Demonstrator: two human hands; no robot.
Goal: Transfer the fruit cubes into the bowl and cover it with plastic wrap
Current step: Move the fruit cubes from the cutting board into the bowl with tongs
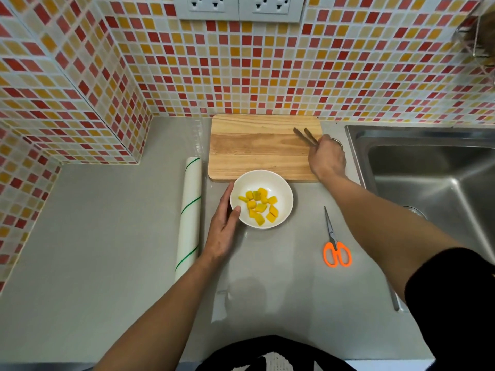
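**Fruit cubes in the bowl, tongs over the board**

The yellow fruit cubes (259, 207) lie piled in the round white ceramic bowl (286, 191), which stands on the grey countertop (107, 236) just in front of the near edge of the pale rectangular wooden cutting board (254, 145). The bowl has no covering over it.

The left hand (223, 231) rests against the left side of the bowl, its thumb lying on the rim and its fingers reaching along the outer wall; the fingers look loosely straight rather than clenched.

The right hand (326, 158) is over the right part of the board, its fingers curled round a pair of dark metal tongs (305, 135). The two tong arms point away towards the tiled wall, slightly apart at their tips, with nothing between them.

The roll of clear plastic wrap with green stripes (190, 210) lies on the countertop just left of the bowl and board, running lengthwise front to back. Scissors with orange handles (333, 242) lie closed on the countertop to the right of the bowl, blades pointing away. A stainless steel sink (428, 162) sits at the right.
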